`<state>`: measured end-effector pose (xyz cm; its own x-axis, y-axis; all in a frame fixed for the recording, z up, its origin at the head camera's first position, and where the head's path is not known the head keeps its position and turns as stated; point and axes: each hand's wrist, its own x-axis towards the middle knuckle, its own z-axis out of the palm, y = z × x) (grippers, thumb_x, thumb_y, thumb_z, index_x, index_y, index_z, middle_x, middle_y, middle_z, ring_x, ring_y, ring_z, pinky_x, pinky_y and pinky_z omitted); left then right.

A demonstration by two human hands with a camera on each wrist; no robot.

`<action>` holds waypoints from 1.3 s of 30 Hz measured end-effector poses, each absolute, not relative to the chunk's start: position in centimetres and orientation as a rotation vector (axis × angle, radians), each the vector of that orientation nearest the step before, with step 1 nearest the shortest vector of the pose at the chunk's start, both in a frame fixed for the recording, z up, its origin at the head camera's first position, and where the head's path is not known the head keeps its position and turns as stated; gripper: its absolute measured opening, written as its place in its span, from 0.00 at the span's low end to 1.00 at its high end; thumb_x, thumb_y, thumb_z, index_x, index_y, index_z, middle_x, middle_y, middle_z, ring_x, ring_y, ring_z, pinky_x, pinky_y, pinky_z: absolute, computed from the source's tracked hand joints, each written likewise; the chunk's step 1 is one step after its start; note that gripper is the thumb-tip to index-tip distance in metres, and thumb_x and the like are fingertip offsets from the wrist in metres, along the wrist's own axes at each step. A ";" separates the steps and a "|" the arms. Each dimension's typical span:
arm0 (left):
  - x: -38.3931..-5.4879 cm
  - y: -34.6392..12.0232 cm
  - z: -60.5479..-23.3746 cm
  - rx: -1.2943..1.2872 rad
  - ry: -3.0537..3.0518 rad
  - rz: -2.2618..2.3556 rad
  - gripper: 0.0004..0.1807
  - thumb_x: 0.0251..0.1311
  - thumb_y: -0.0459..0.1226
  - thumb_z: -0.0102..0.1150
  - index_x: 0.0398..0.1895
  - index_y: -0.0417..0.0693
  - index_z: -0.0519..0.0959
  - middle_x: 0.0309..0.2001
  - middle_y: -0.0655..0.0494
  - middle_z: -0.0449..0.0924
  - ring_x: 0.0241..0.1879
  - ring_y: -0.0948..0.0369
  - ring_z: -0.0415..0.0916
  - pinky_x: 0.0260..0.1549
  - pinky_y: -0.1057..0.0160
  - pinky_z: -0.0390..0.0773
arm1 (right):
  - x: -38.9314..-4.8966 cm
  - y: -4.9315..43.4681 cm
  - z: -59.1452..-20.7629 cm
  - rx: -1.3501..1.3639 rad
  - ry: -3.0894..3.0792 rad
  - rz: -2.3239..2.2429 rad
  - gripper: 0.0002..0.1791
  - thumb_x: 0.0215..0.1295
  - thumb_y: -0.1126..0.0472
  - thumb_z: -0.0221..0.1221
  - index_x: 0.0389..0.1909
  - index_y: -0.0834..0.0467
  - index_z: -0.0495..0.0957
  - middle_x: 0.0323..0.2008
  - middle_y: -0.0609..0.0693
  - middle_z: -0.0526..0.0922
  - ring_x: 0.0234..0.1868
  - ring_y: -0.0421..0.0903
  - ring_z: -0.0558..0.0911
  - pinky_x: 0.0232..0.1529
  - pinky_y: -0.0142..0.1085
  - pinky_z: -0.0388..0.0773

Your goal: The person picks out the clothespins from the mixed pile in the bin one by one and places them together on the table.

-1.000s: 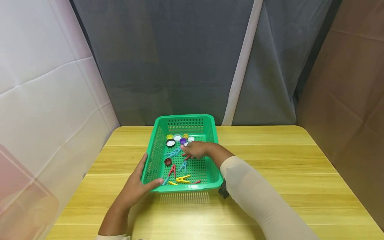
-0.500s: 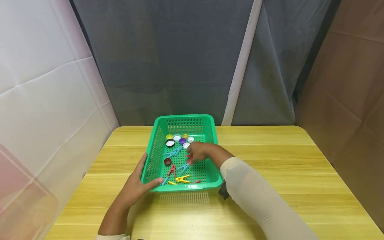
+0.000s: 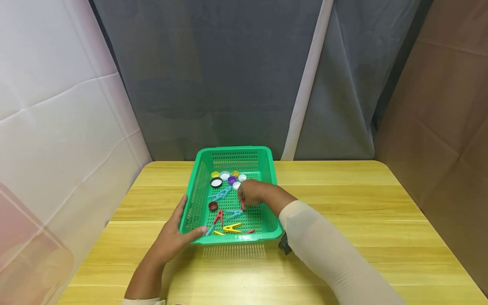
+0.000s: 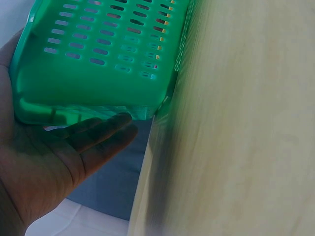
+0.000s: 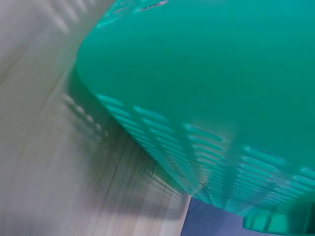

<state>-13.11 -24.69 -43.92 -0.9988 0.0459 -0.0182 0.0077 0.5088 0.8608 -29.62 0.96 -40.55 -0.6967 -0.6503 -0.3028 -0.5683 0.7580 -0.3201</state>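
Pinching the red clothespin [image 3: 242, 204] appears to be the step in hand. The fingers of your right hand [image 3: 251, 192] are narrow on it; your hand hides part of the clip, so how deeply it is held cannot be told. The clip is inside the green basket [image 3: 244, 239], right of its middle. A blue clothespin [image 3: 234, 214] lies at its near end; whether the two touch is unclear. Your left hand [image 3: 172, 239] holds the basket's near left corner, thumb over the rim. Press that corner lightly toward the counter [image 3: 343, 220], since a light basket may skid. Grip the clip by its body; squeezing the handle ends would probably spread it and loosen the hold. Raise it straight up before any sideways travel, so that it neither drags the blue clothespin nor knocks the white cap [image 3: 236, 185] just beyond your fingers.
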 end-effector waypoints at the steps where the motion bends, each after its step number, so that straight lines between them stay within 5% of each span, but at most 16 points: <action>1: -13.1 -24.7 -44.0 0.045 2.696 1.530 0.65 0.68 0.50 0.74 0.92 0.62 0.32 0.88 0.35 0.49 0.77 0.30 0.68 0.71 0.30 0.72 | -29.6 1.0 -40.5 -0.942 2.551 -0.293 0.13 0.72 0.59 0.72 0.54 0.60 0.89 0.54 0.55 0.90 0.59 0.52 0.85 0.62 0.45 0.84; 8: -13.1 -24.6 -43.9 0.020 2.696 1.501 0.66 0.68 0.51 0.74 0.92 0.62 0.32 0.88 0.34 0.48 0.78 0.30 0.68 0.71 0.29 0.72 | -29.7 1.8 -40.0 -1.018 2.509 -0.528 0.03 0.71 0.63 0.70 0.41 0.59 0.90 0.42 0.51 0.89 0.42 0.43 0.81 0.44 0.37 0.80; 14: -13.1 -24.6 -43.8 0.023 2.693 1.518 0.66 0.68 0.51 0.74 0.92 0.62 0.33 0.88 0.35 0.48 0.78 0.30 0.67 0.72 0.28 0.71 | -29.6 2.6 -39.3 -0.967 2.460 -0.727 0.12 0.67 0.70 0.64 0.48 0.59 0.91 0.48 0.53 0.92 0.48 0.45 0.87 0.46 0.36 0.83; 19: -13.2 -24.6 -43.8 0.013 2.690 1.520 0.66 0.68 0.51 0.75 0.92 0.63 0.33 0.88 0.35 0.49 0.77 0.30 0.68 0.72 0.29 0.72 | -29.7 3.2 -39.1 -0.950 2.393 -0.886 0.13 0.66 0.67 0.72 0.51 0.59 0.90 0.49 0.55 0.93 0.49 0.45 0.92 0.46 0.34 0.85; 29: -13.2 -24.6 -43.8 0.035 2.690 1.533 0.65 0.68 0.50 0.74 0.92 0.61 0.34 0.87 0.34 0.51 0.76 0.31 0.70 0.70 0.31 0.74 | -29.1 3.6 -39.0 -0.903 2.392 -1.075 0.20 0.57 0.63 0.82 0.51 0.54 0.90 0.51 0.50 0.93 0.59 0.52 0.89 0.59 0.43 0.86; 39: -13.2 -24.6 -43.6 0.035 2.693 1.538 0.65 0.68 0.49 0.75 0.92 0.61 0.34 0.87 0.34 0.52 0.75 0.32 0.71 0.70 0.31 0.73 | -28.8 4.7 -39.1 -1.001 2.261 -1.282 0.31 0.62 0.67 0.76 0.68 0.63 0.83 0.61 0.57 0.82 0.69 0.55 0.82 0.71 0.46 0.81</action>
<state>-13.19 -24.60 -43.63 -0.9989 0.0395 -0.0242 -0.0008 0.5081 0.8613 -28.78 4.74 -39.06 -0.6870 -0.7257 0.0371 -0.4044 0.3395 -0.8492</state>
